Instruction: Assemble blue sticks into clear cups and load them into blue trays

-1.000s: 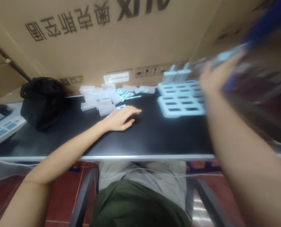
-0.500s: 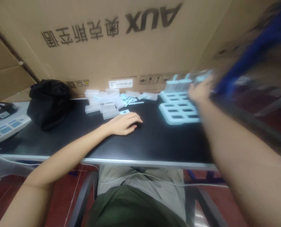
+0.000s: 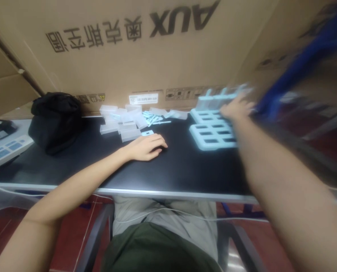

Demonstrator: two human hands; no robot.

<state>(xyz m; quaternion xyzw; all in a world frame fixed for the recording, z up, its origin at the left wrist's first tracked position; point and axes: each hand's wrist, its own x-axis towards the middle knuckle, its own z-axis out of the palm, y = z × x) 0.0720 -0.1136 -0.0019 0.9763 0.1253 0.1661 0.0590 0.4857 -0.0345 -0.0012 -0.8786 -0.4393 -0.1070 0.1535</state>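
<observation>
Apparently bracing on the left hand [image 3: 146, 147], loose-fingered and empty, near boxes [image 3: 130, 134] at eleven o'clock, with the right hand [image 3: 237, 108], too blurred to tell its grip, by moulds [image 3: 204, 102] at one.

Pale-blue rack [image 3: 214, 146]; black tabletop [image 3: 182, 168]; brown carton [image 3: 171, 64].
</observation>
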